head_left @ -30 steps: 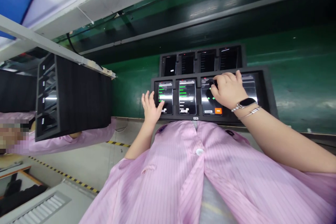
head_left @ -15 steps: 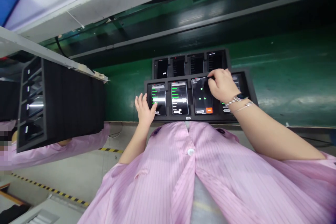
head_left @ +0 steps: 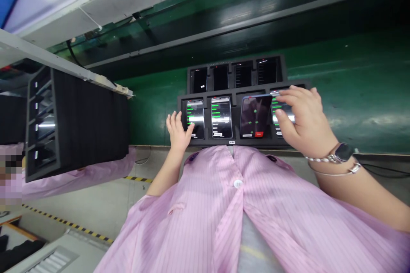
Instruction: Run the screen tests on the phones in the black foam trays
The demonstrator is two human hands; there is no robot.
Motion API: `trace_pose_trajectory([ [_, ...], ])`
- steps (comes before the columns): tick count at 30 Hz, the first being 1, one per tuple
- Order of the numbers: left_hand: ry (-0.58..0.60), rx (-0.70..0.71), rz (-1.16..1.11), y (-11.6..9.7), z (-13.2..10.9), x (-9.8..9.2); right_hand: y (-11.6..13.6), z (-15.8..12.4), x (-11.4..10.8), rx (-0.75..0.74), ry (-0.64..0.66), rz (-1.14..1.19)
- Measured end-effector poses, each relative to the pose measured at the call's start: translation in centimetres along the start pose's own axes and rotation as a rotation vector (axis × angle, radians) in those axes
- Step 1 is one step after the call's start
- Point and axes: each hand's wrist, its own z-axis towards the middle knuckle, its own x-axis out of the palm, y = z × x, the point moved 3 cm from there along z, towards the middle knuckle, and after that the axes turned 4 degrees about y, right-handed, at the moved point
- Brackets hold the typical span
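My left hand (head_left: 179, 131) rests with fingers spread at the left end of the front black tray (head_left: 208, 141), its thumb over the edge of a lit phone (head_left: 199, 130). Beside that phone lies a second lit phone (head_left: 221, 117) with green lines of text. A third phone (head_left: 251, 113) sits tilted in its slot, its bluish top edge showing, with small green marks and a red block on its dark screen. My right hand (head_left: 304, 119) is just right of it, thumb and fingers apart, hovering over a fourth phone (head_left: 283, 113), which it partly hides.
Behind is another black tray (head_left: 188, 81) with several dark-screened phones. A tall stack of black trays (head_left: 92, 123) stands at the left, beside a person's pink sleeve (head_left: 96, 179). A metal rail (head_left: 205, 36) crosses the green bench (head_left: 352, 106).
My right hand has moved right, off the third phone's upper corner, and its fingers have spread. That phone has gone from flat to tilted. My left hand stays where it was.
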Motion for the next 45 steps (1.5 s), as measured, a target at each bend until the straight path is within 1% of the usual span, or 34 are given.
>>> trace_pose_trajectory([
  [2,0.028,0.01,0.024,-0.5,-0.2,-0.2,-0.1,-1.0,0.5,-0.01,0.017,-0.017],
  [4,0.087,0.046,0.053,-1.5,-0.7,-0.5,-0.2,-2.3,1.2,-0.017,0.055,-0.036],
  [7,0.231,0.144,0.085,-4.2,-1.8,-0.7,-0.1,-4.7,2.5,0.001,0.141,-0.068],
  [10,0.373,0.225,0.104,-6.9,-2.8,-0.9,-0.2,-7.0,3.8,0.07,0.244,-0.101],
  [12,0.443,0.249,0.118,-8.2,-3.2,-1.0,-0.4,-8.3,4.5,0.122,0.312,-0.121],
  [14,0.488,0.249,0.139,-8.7,-3.4,-1.2,-0.5,-9.5,4.8,0.163,0.36,-0.137],
  [17,0.511,0.226,0.175,-8.9,-3.8,-1.6,-0.6,-10.9,5.0,0.213,0.403,-0.144],
  [19,0.529,0.212,0.19,-9.0,-4.1,-1.7,-0.6,-11.3,5.1,0.239,0.422,-0.152],
  [21,0.554,0.195,0.195,-9.2,-3.9,-1.5,-0.7,-10.9,5.4,0.262,0.44,-0.179],
  [23,0.575,0.187,0.196,-9.4,-2.8,-1.0,-1.1,-9.5,5.9,0.274,0.461,-0.21],
  [25,0.563,0.165,0.202,-9.7,-0.6,-0.4,-1.7,-7.0,6.1,0.293,0.46,-0.234],
  [26,0.531,0.144,0.205,-9.7,0.8,-0.3,-2.1,-5.5,6.0,0.308,0.439,-0.243],
  [27,0.475,0.112,0.204,-9.7,2.4,-0.4,-2.4,-4.0,5.6,0.33,0.39,-0.251],
  [28,0.395,0.087,0.194,-9.7,3.9,-0.8,-2.7,-2.5,5.1,0.34,0.33,-0.255],
  [30,0.202,0.09,0.136,-9.8,6.2,-2.5,-2.7,-0.1,3.6,0.298,0.211,-0.263],
  [31,0.116,0.112,0.095,-9.9,6.8,-3.5,-2.5,0.6,2.8,0.256,0.168,-0.268],
  [32,0.048,0.136,0.056,-10.0,7.1,-4.5,-2.2,1.0,2.1,0.213,0.14,-0.272],
  [33,0.007,0.156,0.023,-10.2,7.1,-5.3,-1.9,1.1,1.6,0.177,0.125,-0.273],
  [34,-0.011,0.167,0.001,-10.2,6.9,-5.9,-1.5,1.0,1.3,0.154,0.123,-0.269],
  [35,-0.009,0.175,-0.01,-10.3,6.4,-6.1,-1.3,0.6,1.3,0.143,0.135,-0.259],
  [37,0.036,0.187,-0.008,-10.3,5.1,-5.7,-0.8,-0.5,2.1,0.14,0.165,-0.231],
  [39,0.105,0.204,0.007,-10.2,3.8,-4.2,-0.6,-1.8,3.6,0.136,0.205,-0.202],
  [42,0.208,0.222,0.037,-9.8,2.1,-1.5,-0.4,-3.4,6.2,0.125,0.241,-0.176],
  [45,0.275,0.226,0.063,-9.2,0.9,0.6,-0.4,-4.4,8.1,0.131,0.257,-0.168],
])
